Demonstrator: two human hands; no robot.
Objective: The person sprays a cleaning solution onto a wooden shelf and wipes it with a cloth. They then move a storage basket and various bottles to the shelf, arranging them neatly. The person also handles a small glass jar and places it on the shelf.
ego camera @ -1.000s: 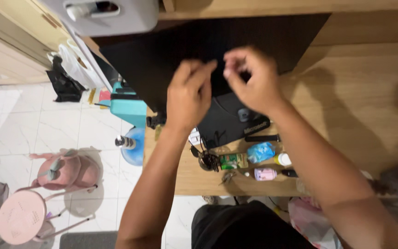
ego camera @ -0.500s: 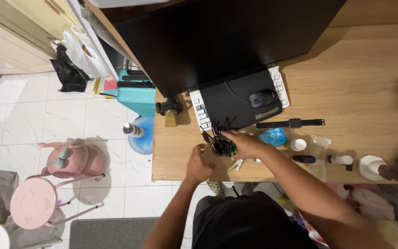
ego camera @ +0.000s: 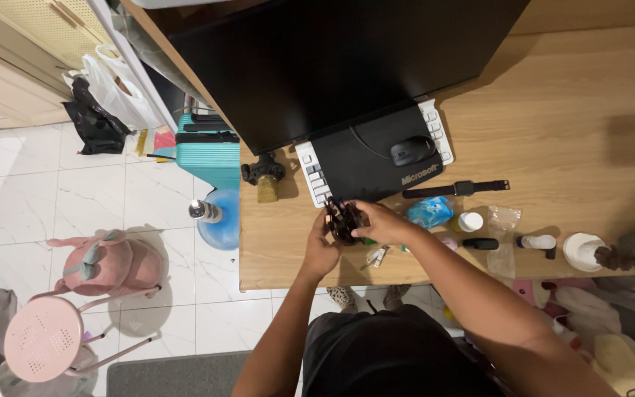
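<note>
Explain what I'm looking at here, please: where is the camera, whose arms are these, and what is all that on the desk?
The camera sits on a person's head and looks straight down, so the two bare arms are the wearer's own. There is no machine. The left hand and the right hand are closed around a small dark cup of pens or tools, which stands near the front of a wooden desk. Behind it are a large black monitor, a white keyboard mostly covered by a black mouse pad, and a dark mouse. To the right lie a black wristwatch, a blue packet and a small white-capped jar. Left of the desk, on the tiled floor, are a teal suitcase and a pink stool.
</note>
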